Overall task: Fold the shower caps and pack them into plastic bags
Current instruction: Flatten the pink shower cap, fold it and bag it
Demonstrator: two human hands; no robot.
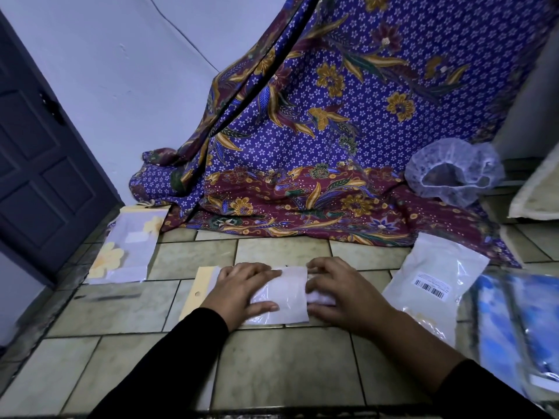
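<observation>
Two hands work one bag [279, 294]: left hand [242, 290] presses it flat, right hand [340, 293] closes around the folded cap [320, 299] at its right-facing mouth.

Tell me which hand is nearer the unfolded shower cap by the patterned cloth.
Right. The right hand lies below and left of the shower cap; the left hand is farther left, across the plastic bag.

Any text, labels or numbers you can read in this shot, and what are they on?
White sticker on the white pouch: a barcode with small print above it, too blurred to read.
Nothing readable shows on the plastic bag, the flowered packet or the blue packets.
</observation>
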